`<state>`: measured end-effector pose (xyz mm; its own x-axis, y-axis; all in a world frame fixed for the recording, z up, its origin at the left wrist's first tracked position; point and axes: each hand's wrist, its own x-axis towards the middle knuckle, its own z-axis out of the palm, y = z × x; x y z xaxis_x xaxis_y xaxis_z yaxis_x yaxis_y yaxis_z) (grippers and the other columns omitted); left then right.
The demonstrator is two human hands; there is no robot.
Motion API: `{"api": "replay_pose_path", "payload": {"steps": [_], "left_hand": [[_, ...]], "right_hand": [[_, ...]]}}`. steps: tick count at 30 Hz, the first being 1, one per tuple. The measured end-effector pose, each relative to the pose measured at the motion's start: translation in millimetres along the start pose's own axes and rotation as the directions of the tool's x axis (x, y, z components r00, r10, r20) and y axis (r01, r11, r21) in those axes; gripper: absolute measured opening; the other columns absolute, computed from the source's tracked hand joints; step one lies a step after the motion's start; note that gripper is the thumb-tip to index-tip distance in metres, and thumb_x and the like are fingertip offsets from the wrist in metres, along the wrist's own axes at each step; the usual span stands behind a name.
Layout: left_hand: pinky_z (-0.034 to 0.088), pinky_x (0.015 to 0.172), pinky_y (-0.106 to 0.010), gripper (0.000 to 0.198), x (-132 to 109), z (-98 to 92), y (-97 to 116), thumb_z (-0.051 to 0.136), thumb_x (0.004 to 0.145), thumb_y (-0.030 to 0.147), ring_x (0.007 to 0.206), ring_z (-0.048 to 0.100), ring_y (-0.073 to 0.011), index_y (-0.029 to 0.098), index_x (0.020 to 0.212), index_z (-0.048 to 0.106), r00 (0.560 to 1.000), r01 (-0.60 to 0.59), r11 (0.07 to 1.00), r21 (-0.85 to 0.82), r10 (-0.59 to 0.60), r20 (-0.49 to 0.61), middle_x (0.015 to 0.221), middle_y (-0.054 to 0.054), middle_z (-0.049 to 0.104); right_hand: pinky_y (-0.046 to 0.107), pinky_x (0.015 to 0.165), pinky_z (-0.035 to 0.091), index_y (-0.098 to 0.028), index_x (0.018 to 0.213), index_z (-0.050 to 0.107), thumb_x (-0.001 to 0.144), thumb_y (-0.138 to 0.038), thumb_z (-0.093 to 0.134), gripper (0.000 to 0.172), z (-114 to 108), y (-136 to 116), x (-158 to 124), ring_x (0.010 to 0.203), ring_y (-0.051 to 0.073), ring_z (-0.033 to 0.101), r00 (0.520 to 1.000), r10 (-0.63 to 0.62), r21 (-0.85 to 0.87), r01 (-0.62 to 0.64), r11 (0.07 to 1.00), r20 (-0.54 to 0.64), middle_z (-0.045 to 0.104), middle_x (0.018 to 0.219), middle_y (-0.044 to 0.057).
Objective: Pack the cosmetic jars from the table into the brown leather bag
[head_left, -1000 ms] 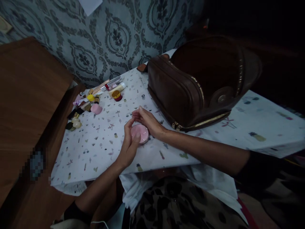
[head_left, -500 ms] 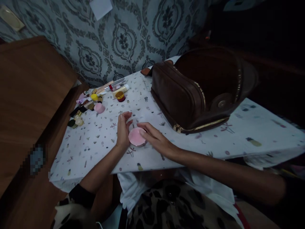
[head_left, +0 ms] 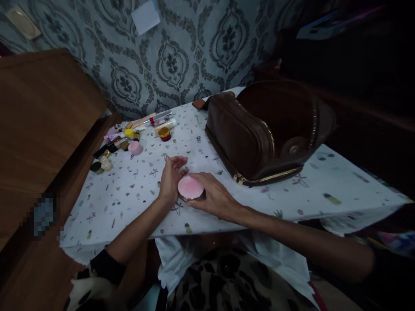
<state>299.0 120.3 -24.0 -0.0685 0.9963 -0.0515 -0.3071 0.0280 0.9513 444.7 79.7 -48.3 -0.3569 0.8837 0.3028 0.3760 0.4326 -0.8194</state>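
Note:
A round pink compact with a shiny rim is near the front edge of the table, between my two hands. My right hand grips it from the right, thumb and fingers around its edge. At its left side is my left hand, fingers apart and slightly curved, palm towards the compact. Whether the left palm touches it I cannot tell. A large brown bag with gold zips stands open to the right, behind my right hand.
At the back left of the patterned tablecloth lie several cosmetics, among them a pink sponge, a red jar with a gold lid and a silver tube. A patterned wall rises behind.
My right hand has closed around the compact's right edge, with its fingers now lower along the rim. The view has shifted slightly.

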Motion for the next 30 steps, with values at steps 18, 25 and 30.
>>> {"api": "replay_pose_path", "payload": {"steps": [18,25,30], "left_hand": [[0.051,0.078,-0.027,0.042,-20.6,24.6,29.6,0.072,0.082,0.047,0.086,0.062,-0.0166,0.022,0.112,0.058,0.890,-0.407,0.851,0.332,0.287,0.355,0.098,0.000,0.065],[0.053,0.074,-0.024,0.034,-30.1,33.5,42.6,0.064,0.092,0.030,0.084,0.066,-0.0135,0.022,0.122,0.052,0.703,-0.710,0.521,0.474,0.569,0.428,0.101,-0.001,0.066],[0.051,0.099,-0.033,0.042,-28.9,46.2,57.9,0.059,0.095,0.021,0.117,0.062,-0.0190,0.022,0.135,0.045,0.431,-0.883,0.200,0.424,0.704,0.565,0.128,-0.009,0.062]], "right_hand": [[0.020,0.050,0.045,-0.018,0.092,0.064,0.104,-0.061,0.026,0.059,-41.6,-52.2,25.5,0.054,0.011,0.058,0.784,0.469,0.861,-0.501,0.092,0.407,0.065,0.069,0.002],[0.020,0.062,0.049,-0.016,0.102,0.066,0.099,-0.052,0.052,0.040,-64.9,-69.8,20.1,0.073,0.011,0.063,0.903,0.318,0.921,-0.352,0.165,0.288,0.071,0.093,0.006],[0.024,0.076,0.050,-0.015,0.093,0.067,0.073,-0.053,0.082,0.046,-88.5,-86.9,17.7,0.083,0.013,0.063,0.965,0.199,0.932,-0.224,0.284,0.171,0.069,0.089,0.004]]}}
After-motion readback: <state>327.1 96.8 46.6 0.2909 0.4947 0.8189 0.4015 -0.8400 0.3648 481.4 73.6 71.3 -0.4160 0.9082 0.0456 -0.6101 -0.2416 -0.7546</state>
